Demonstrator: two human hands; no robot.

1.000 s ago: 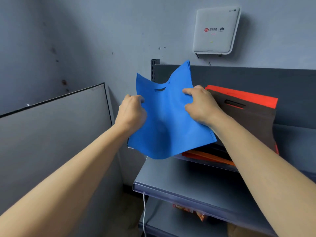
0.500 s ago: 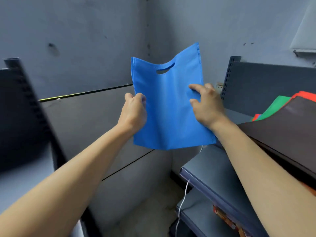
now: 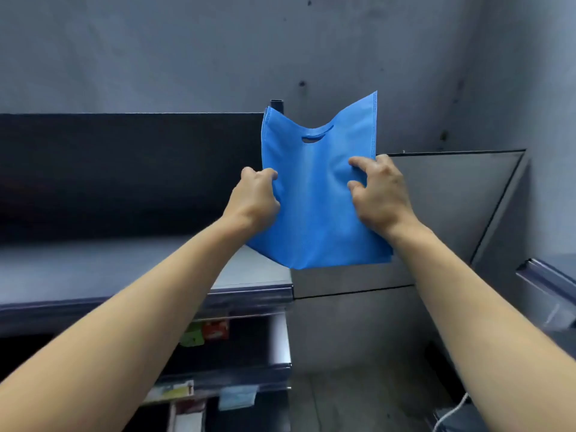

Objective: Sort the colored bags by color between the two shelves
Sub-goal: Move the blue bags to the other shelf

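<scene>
Bag: blue bag (image 3: 314,201), upright at frame centre, handle hole on top.
Left hand (image 3: 255,199): I pinch its left edge.
Right hand (image 3: 380,194): I clamp its right edge.
Shelf (image 3: 93,266): lower left, beneath the bag's corner.

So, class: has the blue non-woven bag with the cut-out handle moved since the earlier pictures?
Yes. The blue bag left the stacked right shelf; it's now over the left shelf.

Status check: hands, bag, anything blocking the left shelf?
Left hand and right hand both grip the blue bag, held upright in the air. Left shelf top looks bare. Nothing in the way.
</scene>
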